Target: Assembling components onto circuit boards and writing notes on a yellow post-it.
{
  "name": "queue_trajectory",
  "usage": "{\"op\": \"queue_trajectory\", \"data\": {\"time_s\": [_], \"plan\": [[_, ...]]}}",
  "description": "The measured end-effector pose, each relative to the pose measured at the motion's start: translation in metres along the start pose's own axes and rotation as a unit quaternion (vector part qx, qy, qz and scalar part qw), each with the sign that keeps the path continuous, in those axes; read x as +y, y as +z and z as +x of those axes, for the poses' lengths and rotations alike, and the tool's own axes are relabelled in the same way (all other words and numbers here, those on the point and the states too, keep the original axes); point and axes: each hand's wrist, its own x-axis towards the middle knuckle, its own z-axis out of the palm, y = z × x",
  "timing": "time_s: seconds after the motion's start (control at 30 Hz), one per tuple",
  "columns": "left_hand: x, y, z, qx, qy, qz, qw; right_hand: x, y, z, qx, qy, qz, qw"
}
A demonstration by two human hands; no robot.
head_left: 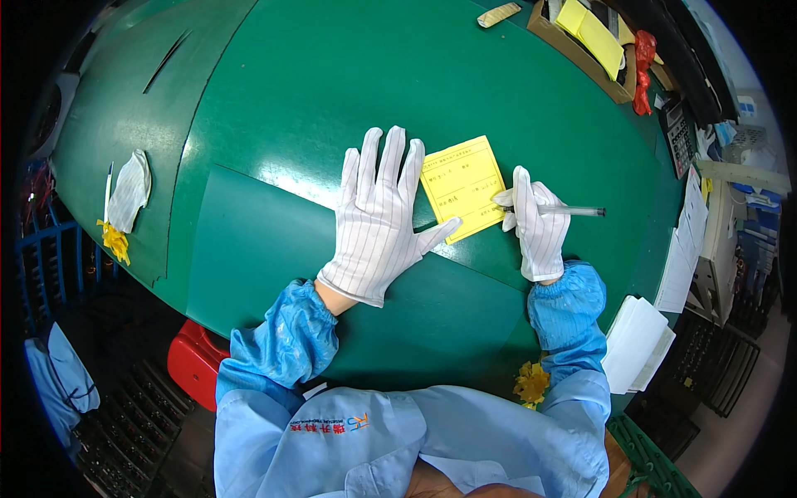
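Both of my hands wear white gloves with thin stripes. My left hand lies flat on the green table with its fingers spread, the thumb and the side of the index finger touching the left edge of a yellow paper slip. The slip has printed lines and some handwriting, and it lies slightly tilted. My right hand is closed around a pen at the slip's lower right. The pen's dark end points right, and its tip is mostly hidden by my fingers near the slip.
A cardboard box with yellow papers stands at the far right, beside a red plastic bag and a calculator. White papers lie right of my arm. A spare glove and tweezers lie left; a red stool is below.
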Motion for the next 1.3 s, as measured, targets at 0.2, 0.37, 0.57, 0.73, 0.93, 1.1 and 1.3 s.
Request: {"op": "queue_trajectory", "data": {"time_s": [0.2, 0.37, 0.57, 0.73, 0.93, 1.1, 1.3], "plan": [[0.0014, -0.0026, 0.0013, -0.009, -0.003, -0.004, 1.000, 0.0015, 0.0008, 0.0000, 0.023, -0.026, 0.000, 0.999], [0.0005, -0.0003, 0.0011, -0.006, -0.001, -0.004, 1.000, -0.0012, -0.0009, -0.0003, 0.001, 0.027, 0.044, 0.999], [0.0014, -0.0024, 0.0004, 0.001, 0.002, 0.000, 1.000, -0.0015, -0.0040, 0.0011, 0.006, -0.002, -0.008, 1.000], [0.0011, -0.0033, 0.0016, -0.005, -0.001, -0.004, 1.000, 0.0009, -0.0061, 0.0019, 0.013, -0.013, -0.029, 0.999], [0.0011, -0.0029, 0.0004, -0.004, -0.001, -0.008, 1.000, 0.0032, -0.0042, 0.0051, 0.025, -0.071, -0.083, 0.994], [0.0005, -0.0020, 0.0002, -0.002, -0.001, -0.006, 1.000, 0.0033, -0.0051, 0.0021, 0.009, -0.037, -0.086, 0.996], [-0.0008, -0.0020, -0.0004, -0.004, -0.002, -0.011, 1.000, 0.0011, -0.0057, 0.0044, 0.011, -0.036, -0.080, 0.996]]}}
